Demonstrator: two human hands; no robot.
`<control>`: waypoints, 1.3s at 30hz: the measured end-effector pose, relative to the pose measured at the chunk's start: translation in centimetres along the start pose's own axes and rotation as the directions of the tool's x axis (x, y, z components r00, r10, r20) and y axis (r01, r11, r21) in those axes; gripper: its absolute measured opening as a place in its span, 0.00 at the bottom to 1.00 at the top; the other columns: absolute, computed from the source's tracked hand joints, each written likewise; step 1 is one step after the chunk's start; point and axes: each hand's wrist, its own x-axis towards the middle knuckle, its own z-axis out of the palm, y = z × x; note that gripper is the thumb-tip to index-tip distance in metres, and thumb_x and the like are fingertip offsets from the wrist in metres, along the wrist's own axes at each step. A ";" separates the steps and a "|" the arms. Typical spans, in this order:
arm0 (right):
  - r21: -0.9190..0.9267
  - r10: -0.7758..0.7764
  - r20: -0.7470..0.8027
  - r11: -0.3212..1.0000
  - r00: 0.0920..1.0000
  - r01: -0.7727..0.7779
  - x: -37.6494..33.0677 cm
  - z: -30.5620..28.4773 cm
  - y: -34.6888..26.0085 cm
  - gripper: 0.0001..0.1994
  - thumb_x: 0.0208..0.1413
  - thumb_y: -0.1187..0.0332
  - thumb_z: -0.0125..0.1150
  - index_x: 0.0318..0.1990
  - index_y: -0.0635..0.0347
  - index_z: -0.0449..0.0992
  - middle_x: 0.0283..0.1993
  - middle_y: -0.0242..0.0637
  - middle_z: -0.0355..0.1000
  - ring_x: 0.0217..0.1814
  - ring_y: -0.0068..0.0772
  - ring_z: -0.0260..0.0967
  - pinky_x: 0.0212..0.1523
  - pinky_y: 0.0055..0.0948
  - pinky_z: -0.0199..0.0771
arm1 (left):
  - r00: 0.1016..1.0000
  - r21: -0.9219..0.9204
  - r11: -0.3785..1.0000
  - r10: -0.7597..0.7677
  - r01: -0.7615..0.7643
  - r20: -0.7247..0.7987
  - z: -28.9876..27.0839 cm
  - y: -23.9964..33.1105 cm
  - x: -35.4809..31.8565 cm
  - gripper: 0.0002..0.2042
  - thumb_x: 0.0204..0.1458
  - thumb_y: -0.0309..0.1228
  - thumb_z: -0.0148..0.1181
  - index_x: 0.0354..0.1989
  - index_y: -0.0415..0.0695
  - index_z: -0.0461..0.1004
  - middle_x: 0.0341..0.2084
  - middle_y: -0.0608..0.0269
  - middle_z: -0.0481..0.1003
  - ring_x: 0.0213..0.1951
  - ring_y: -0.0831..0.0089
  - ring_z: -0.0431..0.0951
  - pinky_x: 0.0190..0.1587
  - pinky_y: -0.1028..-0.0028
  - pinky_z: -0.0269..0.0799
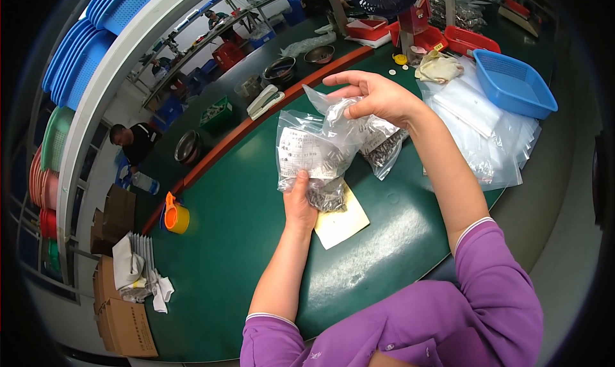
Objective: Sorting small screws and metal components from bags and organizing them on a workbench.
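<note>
A clear plastic bag (307, 146) with a printed paper slip and small grey metal parts inside is held up over the green table. My left hand (300, 203) grips its lower part, the thumb lying across the front. At the top, my right hand (378, 98) has the bag's loose plastic between thumb and fingers, with the index finger stretched out to the left. Behind, a second clear bag (384, 150) of similar metal parts rests on the table, also with a paper slip. Beneath the held bag lies a pale yellow sheet (343, 223).
A pile of empty clear bags (474, 117) lies at right beside a blue basket (512, 82). An orange cup (175, 216) stands at left. A stapler (265, 102) sits by the red-brown ledge (224, 139). Cardboard boxes (122, 316) are at the left edge. Another person (136, 139) is farther off.
</note>
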 end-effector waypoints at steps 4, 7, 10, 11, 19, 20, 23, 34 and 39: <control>-0.087 0.114 0.024 0.990 0.993 -0.111 0.0 -0.4 0.2 0.33 0.39 0.76 0.60 0.57 0.66 0.55 0.45 0.43 0.68 0.42 0.25 0.67 0.44 0.22 0.66 | 1.000 -0.005 1.000 0.027 -0.027 0.001 0.2 0.0 0.0 0.24 0.48 0.33 0.57 0.52 0.39 0.58 0.46 0.58 0.65 0.47 0.67 0.66 0.50 0.68 0.62; -0.190 0.204 -0.027 0.960 0.979 -0.205 0.1 -1.0 0.6 0.33 0.42 0.70 0.62 0.57 0.69 0.55 0.44 0.42 0.68 0.42 0.24 0.66 0.44 0.21 0.65 | 0.999 -0.004 1.000 0.017 -0.017 -0.032 -0.1 -0.2 0.1 0.24 0.48 0.33 0.57 0.52 0.39 0.58 0.46 0.59 0.65 0.46 0.68 0.66 0.50 0.69 0.62; -0.122 0.221 0.010 0.968 0.975 -0.219 0.3 -1.5 0.8 0.27 0.44 0.69 0.61 0.53 0.69 0.62 0.42 0.39 0.70 0.39 0.22 0.67 0.44 0.19 0.65 | 0.997 0.005 0.999 0.032 -0.032 -0.075 -0.1 -0.3 0.1 0.22 0.48 0.32 0.56 0.51 0.39 0.59 0.45 0.59 0.66 0.46 0.68 0.67 0.49 0.69 0.63; -0.125 0.220 0.012 0.968 0.975 -0.217 0.3 -1.6 0.7 0.27 0.44 0.69 0.61 0.53 0.69 0.62 0.42 0.39 0.70 0.39 0.22 0.67 0.44 0.19 0.65 | 0.991 0.016 0.999 0.031 -0.029 -0.132 -0.3 -0.4 0.1 0.21 0.48 0.32 0.56 0.50 0.39 0.60 0.45 0.59 0.66 0.45 0.69 0.67 0.48 0.70 0.64; 0.390 -0.246 -0.158 0.874 0.956 0.289 0.5 -2.8 0.2 0.10 0.54 0.73 0.47 0.44 0.60 0.67 0.45 0.38 0.68 0.46 0.28 0.67 0.45 0.28 0.69 | 0.940 0.087 0.996 0.045 -0.017 -0.338 -0.4 0.0 0.3 0.18 0.50 0.29 0.54 0.48 0.38 0.62 0.43 0.60 0.67 0.42 0.70 0.69 0.43 0.72 0.67; 0.432 -0.244 -0.173 0.852 0.954 0.296 0.2 -2.6 -0.1 0.10 0.55 0.74 0.45 0.44 0.60 0.66 0.46 0.40 0.67 0.47 0.31 0.67 0.45 0.30 0.69 | 0.932 0.134 0.990 0.087 -0.042 -0.353 -0.8 -0.1 0.3 0.18 0.50 0.29 0.54 0.49 0.38 0.62 0.42 0.60 0.68 0.42 0.71 0.69 0.42 0.73 0.68; 0.482 -0.238 -0.198 0.821 0.951 0.306 0.1 -2.6 -0.3 0.09 0.56 0.74 0.43 0.44 0.60 0.64 0.47 0.43 0.66 0.48 0.36 0.67 0.45 0.34 0.70 | 0.923 0.263 0.964 0.141 -0.045 -0.359 -2.4 0.2 0.9 0.23 0.49 0.31 0.55 0.53 0.37 0.57 0.47 0.56 0.64 0.47 0.69 0.66 0.46 0.72 0.65; 0.188 -0.112 -0.205 0.970 0.972 0.152 0.2 5.7 0.9 0.14 0.50 0.74 0.51 0.44 0.66 0.60 0.36 0.39 0.69 0.40 0.27 0.68 0.44 0.26 0.66 | 0.914 0.669 0.622 0.285 -0.406 0.289 4.5 2.6 -1.9 0.44 0.35 0.33 0.68 0.60 0.42 0.44 0.56 0.52 0.52 0.57 0.61 0.55 0.57 0.64 0.54; -0.307 -0.249 -0.237 0.936 0.939 0.171 -0.2 6.2 0.3 0.15 0.49 0.74 0.54 0.44 0.63 0.61 0.35 0.36 0.69 0.38 0.21 0.67 0.38 0.23 0.67 | 0.993 0.352 0.928 0.100 -0.118 0.070 3.1 3.5 -1.1 0.24 0.48 0.22 0.53 0.54 0.41 0.52 0.45 0.54 0.63 0.43 0.72 0.67 0.46 0.74 0.66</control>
